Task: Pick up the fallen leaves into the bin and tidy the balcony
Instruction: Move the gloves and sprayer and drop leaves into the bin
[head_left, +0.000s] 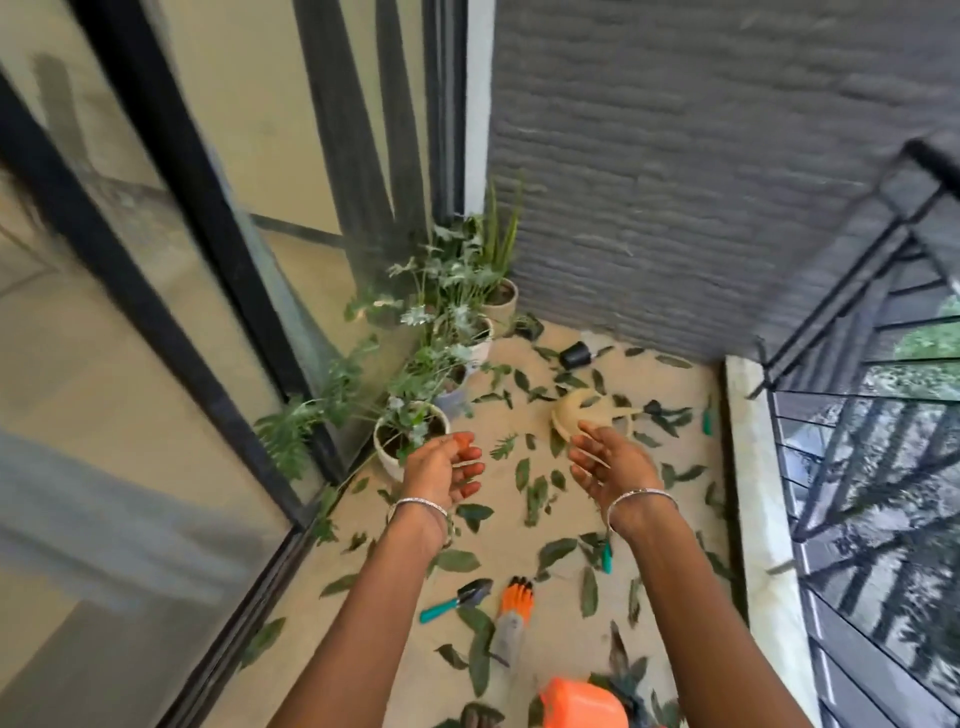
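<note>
Pale balcony floor (556, 621) is seen strewn with fallen leaves (557, 550), green and dark, scattered from the far corner down to the near edge of the view. An orange container (582, 701), which may be the bin, is cut off by the bottom edge, and leaves lie just beside it.

Above the leaves, the left hand (441, 470) and the right hand (608, 462) are held out side by side and apart, palms turned towards each other. The fingers of both are loosely spread and nothing is gripped. A thin bangle is worn on each wrist.

Among the leaves between the forearms, a trowel (457, 597) with a teal handle is laid just beside an orange and grey glove (514, 613). Beyond the right hand, a beige watering can (582, 413) is tipped on its side. Farther off, near the grey wall (675, 208), a small black pot (575, 356) is also overturned. A teal-handled tool (707, 418) is laid against the pale kerb (753, 493) under the black railing (857, 415).

Potted plants (441, 332) are lined along the glass door (156, 312) on the left, the nearest in a white pot (387, 460) close to the left hand.
</note>
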